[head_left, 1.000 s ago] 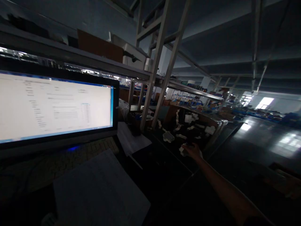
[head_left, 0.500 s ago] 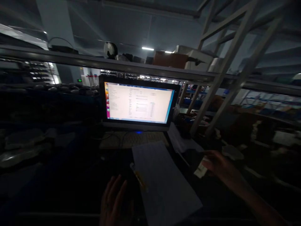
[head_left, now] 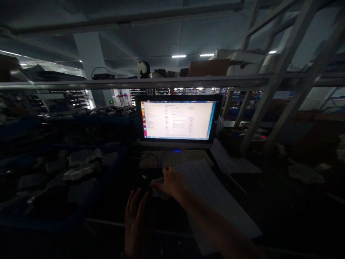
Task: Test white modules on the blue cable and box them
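Observation:
The room is very dark. My right hand (head_left: 170, 184) reaches to the left over the near edge of a white paper sheet (head_left: 215, 194), its fingers closed on a small pale piece (head_left: 159, 193) that I cannot name. My left hand (head_left: 137, 219) hovers just below it, palm turned inward, fingers stretched out and holding nothing. Both hands are in front of a lit monitor (head_left: 178, 120) and a keyboard (head_left: 172, 158).
A blue bin (head_left: 88, 201) at the left holds pale moulded parts (head_left: 78, 172). More loose papers (head_left: 231, 163) lie right of the keyboard. Slanted metal frame posts (head_left: 266, 97) rise at the right, under a shelf rail (head_left: 134, 83) bearing boxes.
My right hand has swung left from the parts area at the right, carrying the small pale piece, to just above my left hand. The view has turned left toward the monitor.

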Available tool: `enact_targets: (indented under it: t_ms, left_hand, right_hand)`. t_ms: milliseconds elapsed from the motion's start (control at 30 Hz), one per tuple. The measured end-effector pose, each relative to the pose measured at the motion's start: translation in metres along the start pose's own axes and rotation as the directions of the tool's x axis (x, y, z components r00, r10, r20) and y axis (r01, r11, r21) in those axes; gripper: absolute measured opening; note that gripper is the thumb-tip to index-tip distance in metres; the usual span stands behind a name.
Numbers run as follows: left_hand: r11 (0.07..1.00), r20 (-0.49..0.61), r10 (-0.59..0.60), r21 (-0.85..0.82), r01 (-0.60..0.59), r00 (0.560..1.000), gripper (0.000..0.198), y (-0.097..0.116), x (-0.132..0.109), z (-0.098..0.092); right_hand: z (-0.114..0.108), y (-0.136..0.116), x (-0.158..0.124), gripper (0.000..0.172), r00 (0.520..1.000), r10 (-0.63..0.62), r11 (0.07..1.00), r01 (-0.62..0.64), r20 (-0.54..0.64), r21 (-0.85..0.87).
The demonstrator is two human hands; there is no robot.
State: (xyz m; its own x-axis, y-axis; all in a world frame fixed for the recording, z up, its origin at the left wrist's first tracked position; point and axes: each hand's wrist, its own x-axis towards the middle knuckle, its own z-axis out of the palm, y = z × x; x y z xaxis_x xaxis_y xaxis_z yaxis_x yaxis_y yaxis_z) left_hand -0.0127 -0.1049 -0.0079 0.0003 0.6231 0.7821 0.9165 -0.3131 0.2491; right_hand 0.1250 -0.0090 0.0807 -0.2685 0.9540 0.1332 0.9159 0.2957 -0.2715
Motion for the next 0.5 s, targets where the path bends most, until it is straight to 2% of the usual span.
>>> enact_targets:
  t_ms: [133, 233, 367, 500]
  left_hand:
    - [0.998, 0.034, 0.062, 0.013, -0.063, 0.997, 0.048, 0.002, 0.006, 0.01]
    - [0.989, 0.077, 0.137, 0.049, -0.141, 0.988, 0.045, 0.006, 0.015, 0.021]
    - [0.971, 0.079, 0.213, 0.091, -0.22, 0.974, 0.038, 0.008, 0.023, 0.036]
    - [0.966, 0.052, 0.252, 0.05, -0.254, 0.966, 0.036, 0.003, 0.022, 0.047]
  right_hand:
    - [-0.003, 0.037, -0.015, 0.074, 0.998, 0.022, 0.992, -0.014, -0.06, 0.125]
    - [-0.011, 0.082, -0.032, 0.062, 0.979, 0.129, 0.956, -0.082, -0.156, 0.282]
    - [-0.019, 0.148, -0.057, 0.055, 0.914, 0.292, 0.87, -0.132, -0.281, 0.475]
    - [-0.024, 0.209, -0.071, 0.053, 0.833, 0.424, 0.784, -0.14, -0.356, 0.605]
